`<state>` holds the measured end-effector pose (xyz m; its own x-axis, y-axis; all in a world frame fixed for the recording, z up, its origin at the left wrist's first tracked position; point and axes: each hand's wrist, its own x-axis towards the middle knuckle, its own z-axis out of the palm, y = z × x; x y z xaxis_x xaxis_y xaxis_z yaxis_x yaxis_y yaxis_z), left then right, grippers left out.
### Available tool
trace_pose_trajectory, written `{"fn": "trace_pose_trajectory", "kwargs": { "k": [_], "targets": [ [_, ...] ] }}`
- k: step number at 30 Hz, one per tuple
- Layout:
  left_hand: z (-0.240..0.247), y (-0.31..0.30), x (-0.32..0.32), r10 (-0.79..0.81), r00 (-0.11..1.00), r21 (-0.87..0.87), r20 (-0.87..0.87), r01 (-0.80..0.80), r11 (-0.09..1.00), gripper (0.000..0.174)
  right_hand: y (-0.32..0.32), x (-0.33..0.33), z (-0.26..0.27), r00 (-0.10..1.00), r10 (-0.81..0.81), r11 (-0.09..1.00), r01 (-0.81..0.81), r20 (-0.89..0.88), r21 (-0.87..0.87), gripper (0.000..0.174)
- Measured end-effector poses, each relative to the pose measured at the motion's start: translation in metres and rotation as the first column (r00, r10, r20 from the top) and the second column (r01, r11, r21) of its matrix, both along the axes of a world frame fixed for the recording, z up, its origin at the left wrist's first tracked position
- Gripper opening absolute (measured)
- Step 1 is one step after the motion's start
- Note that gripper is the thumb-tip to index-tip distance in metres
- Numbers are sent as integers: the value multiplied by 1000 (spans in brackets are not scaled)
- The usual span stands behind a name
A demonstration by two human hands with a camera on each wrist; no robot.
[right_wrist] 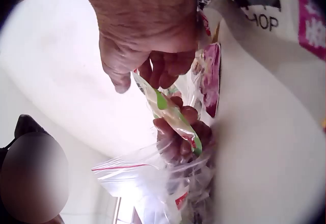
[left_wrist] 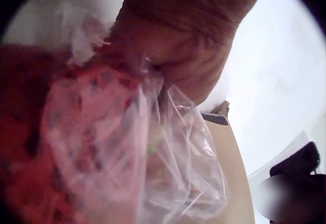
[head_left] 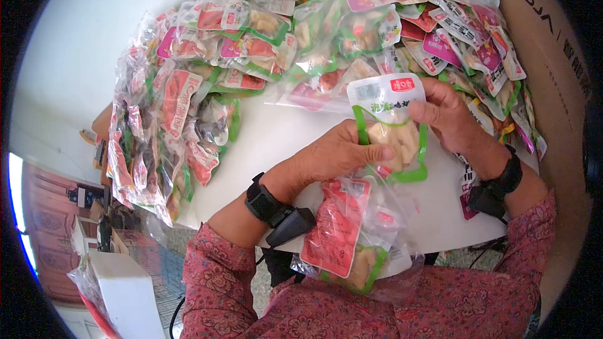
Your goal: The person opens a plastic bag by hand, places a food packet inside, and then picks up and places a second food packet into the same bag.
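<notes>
A snack packet with a green border, pale pieces behind its window and a white printed top is between both hands. My left hand grips its lower left side, thumb in front and fingers behind. Below that same hand hangs a clear zip bag, its top gathered at the hand. A red packet and another green-edged packet show inside the bag. At the packet's upper right corner, my right hand pinches it between thumb and fingers. In the right wrist view the packet appears nearly edge-on.
Filled clear bags of packets are heaped on the white table at the left. More packets pile up at the back and right. A cardboard box wall borders the right side. The person's patterned clothing is close to the table's near edge.
</notes>
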<state>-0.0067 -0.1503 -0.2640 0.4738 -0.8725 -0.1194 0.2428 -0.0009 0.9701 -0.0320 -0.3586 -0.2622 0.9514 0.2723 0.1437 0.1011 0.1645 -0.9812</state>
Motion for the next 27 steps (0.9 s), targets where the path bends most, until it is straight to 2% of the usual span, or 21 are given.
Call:
{"fn": "trace_pose_trajectory", "kwargs": {
  "k": [1,5,11,13,20,23,26,27],
  "targets": [
    [0,1,0,-15,1000,44,3,15,999,40,-3,1,-1,1000,-2,999,2,-16,-42,27],
    [2,1,0,-52,999,52,-14,53,997,39,-1,0,1,996,-28,1000,28,-83,-2,24],
    [1,0,0,-52,998,39,18,51,998,38,3,0,0,999,-50,999,50,-19,9,23],
    [-1,0,1,-36,999,-8,11,36,999,37,4,0,-1,991,-123,992,125,55,-19,23],
    [-3,0,2,-32,998,40,50,30,999,34,1,0,2,989,-138,985,143,47,-100,23],
    [-1,0,0,-42,999,-17,23,42,999,34,3,0,3,988,-153,984,155,30,-89,23],
    [3,-1,-4,31,996,-22,85,-29,999,33,3,0,2,987,-156,984,157,26,-84,23],
    [13,1,-5,91,994,61,56,-94,994,32,4,0,2,988,-151,985,153,39,-78,22]
  ]
}}
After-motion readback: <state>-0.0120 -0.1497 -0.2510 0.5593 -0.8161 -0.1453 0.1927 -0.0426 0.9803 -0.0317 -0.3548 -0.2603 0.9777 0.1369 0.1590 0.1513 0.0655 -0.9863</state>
